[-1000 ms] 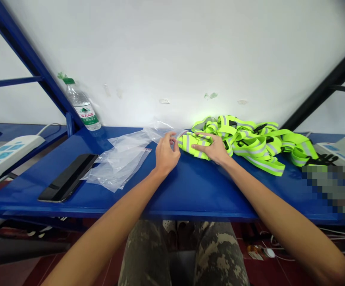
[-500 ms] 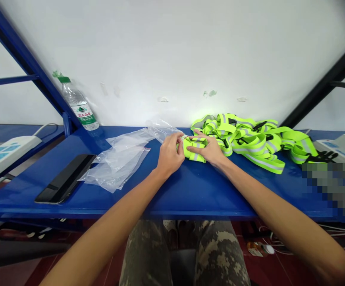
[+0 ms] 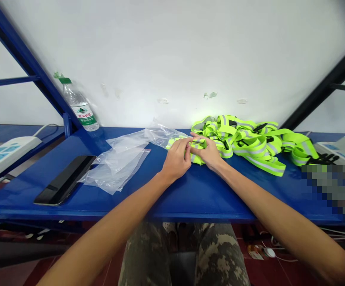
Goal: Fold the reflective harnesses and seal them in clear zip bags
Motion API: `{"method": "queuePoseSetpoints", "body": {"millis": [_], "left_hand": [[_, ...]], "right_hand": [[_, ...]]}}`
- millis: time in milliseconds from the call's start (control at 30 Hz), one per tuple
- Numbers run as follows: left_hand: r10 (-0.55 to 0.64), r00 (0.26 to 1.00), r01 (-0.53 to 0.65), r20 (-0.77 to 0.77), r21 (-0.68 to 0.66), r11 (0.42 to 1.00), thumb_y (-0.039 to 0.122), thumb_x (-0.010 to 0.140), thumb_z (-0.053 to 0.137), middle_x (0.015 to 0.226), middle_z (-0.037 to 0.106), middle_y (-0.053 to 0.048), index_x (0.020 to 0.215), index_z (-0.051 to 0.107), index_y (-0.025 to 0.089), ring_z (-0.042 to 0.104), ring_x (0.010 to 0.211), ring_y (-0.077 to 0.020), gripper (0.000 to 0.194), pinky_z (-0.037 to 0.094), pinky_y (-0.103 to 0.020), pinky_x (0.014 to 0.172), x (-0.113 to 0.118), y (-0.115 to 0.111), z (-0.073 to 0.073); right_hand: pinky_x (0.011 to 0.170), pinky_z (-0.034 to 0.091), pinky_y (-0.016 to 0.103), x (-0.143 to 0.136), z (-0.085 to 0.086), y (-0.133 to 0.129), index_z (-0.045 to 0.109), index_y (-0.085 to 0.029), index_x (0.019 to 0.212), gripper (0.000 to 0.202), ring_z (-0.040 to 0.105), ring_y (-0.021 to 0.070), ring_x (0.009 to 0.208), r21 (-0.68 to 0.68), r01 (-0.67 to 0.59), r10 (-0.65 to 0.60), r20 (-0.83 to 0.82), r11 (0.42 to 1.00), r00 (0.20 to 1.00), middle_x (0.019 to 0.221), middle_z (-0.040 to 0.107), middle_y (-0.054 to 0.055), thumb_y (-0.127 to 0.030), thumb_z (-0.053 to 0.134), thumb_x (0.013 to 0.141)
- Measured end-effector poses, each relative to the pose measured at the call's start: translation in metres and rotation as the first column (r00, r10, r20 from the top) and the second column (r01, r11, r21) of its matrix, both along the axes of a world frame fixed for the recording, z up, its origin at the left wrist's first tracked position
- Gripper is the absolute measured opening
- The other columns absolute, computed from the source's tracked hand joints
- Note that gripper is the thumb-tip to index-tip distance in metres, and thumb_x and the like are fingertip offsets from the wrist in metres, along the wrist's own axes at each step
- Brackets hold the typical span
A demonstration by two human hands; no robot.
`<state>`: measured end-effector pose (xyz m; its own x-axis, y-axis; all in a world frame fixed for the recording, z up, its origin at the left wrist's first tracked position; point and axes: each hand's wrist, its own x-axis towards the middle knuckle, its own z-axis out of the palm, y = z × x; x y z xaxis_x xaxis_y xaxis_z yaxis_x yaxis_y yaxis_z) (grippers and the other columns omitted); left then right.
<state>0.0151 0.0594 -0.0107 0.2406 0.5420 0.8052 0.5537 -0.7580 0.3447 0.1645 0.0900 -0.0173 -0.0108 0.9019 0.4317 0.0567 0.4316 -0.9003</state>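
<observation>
- Now, right in the middle of it, closing in with left hand [image 3: 176, 159] on the folded strap bundle [image 3: 196, 159], thumb and fingertips pinched on its front side.
- Over with right hand [image 3: 209, 155], clamping the same bundle from the other side, thumb across the front, some fingers hidden behind.
- Bright yellow-green with pale grey bands, peeking out on both sides of the left fingers, and lying towards the back edge of the blue worktop [image 3: 203, 198], a little right of its middle.
- Just behind and left of the left fingers, with a crumpled clear bag [image 3: 162, 134] touching the bundle's far left end; impossible to tell how much of it wraps the strap.
- Further left, across to a fan of clear plastic bags [image 3: 117, 165], overlapping and flat.
- Beyond that, on to a dark phone [image 3: 65, 179], lying aslant near the front left corner.
- Up at the back left corner, close to the wall [image 3: 172, 51], to a clear bottle [image 3: 83, 112] with green cap and part-green label.
- Off to the right, along the back edge, into a loose heap of straps [image 3: 251, 143], looped and tangled, with black buckles [image 3: 324, 159] at its right end.
- Out past the left edge, to a white power strip [image 3: 7, 155] with blue socket faces.
</observation>
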Motion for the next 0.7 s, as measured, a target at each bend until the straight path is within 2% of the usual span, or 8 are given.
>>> {"method": "queuePoseSetpoints", "body": {"millis": [200,333,400,533,633,700], "left_hand": [[0.002,0.999,-0.002,0.036,0.006,1.000,0.011,0.093,0.047,0.107,0.069,-0.010,0.114,0.056,0.016,0.066,0.101,-0.0192,0.024,0.054,-0.035,0.091,-0.0007,0.0021,0.0003],[0.019,0.999,-0.018,0.051,-0.014,1.000,0.012,0.093,0.047,0.103,0.069,-0.008,0.115,0.056,0.016,0.066,0.097,-0.0179,0.024,0.054,-0.034,0.090,-0.0015,0.0026,0.0015],[0.026,0.999,-0.025,0.041,-0.017,1.000,0.012,0.093,0.047,0.103,0.069,-0.008,0.115,0.057,0.016,0.066,0.097,-0.0180,0.024,0.054,-0.034,0.090,-0.0023,0.0018,0.0022],[0.037,0.999,-0.037,-0.015,0.011,0.999,0.013,0.095,0.046,0.107,0.069,-0.010,0.114,0.059,0.016,0.065,0.101,-0.0194,0.024,0.054,-0.036,0.093,-0.0037,-0.0017,0.0032],[0.037,0.999,-0.036,-0.023,0.024,0.999,0.013,0.095,0.045,0.109,0.069,-0.011,0.113,0.058,0.015,0.065,0.103,-0.0199,0.023,0.053,-0.036,0.093,-0.0034,-0.0042,0.0038],[0.040,0.999,-0.040,-0.029,0.025,0.999,0.013,0.094,0.045,0.110,0.069,-0.012,0.113,0.058,0.014,0.064,0.104,-0.0203,0.023,0.053,-0.036,0.093,-0.0025,-0.0057,0.0044]], "right_hand": [[0.110,0.043,0.046,-0.0037,0.0017,-0.0040,0.068,-0.021,0.117,0.054,0.062,0.0283,0.120,0.012,-0.043,0.041,0.156,0.999,0.987,0.124,0.070,0.009,-0.043,0.081,0.070],[0.114,0.039,0.044,-0.0047,0.0006,-0.0037,0.060,-0.022,0.131,0.057,0.056,0.0264,0.128,0.089,-0.076,0.048,0.280,0.993,0.959,0.134,0.063,0.010,-0.043,0.073,0.080],[0.116,0.038,0.045,-0.0052,-0.0021,-0.0033,0.056,-0.023,0.135,0.052,0.054,0.0254,0.130,0.138,-0.080,0.028,0.340,0.987,0.940,0.136,0.061,0.010,-0.041,0.065,0.087],[0.118,0.034,0.048,-0.0062,-0.0060,-0.0042,0.058,-0.023,0.133,0.039,0.051,0.0240,0.133,0.280,-0.125,-0.016,0.450,0.952,0.893,0.136,0.060,0.011,-0.031,0.043,0.098],[0.118,0.035,0.048,-0.0065,-0.0044,-0.0050,0.062,-0.022,0.129,0.038,0.049,0.0231,0.135,0.343,-0.175,-0.021,0.499,0.923,0.866,0.137,0.060,0.012,-0.024,0.039,0.098],[0.115,0.039,0.046,-0.0060,-0.0031,-0.0044,0.067,-0.022,0.123,0.038,0.055,0.0226,0.129,0.368,-0.192,-0.021,0.503,0.910,0.864,0.132,0.064,0.010,-0.018,0.041,0.095]]}}
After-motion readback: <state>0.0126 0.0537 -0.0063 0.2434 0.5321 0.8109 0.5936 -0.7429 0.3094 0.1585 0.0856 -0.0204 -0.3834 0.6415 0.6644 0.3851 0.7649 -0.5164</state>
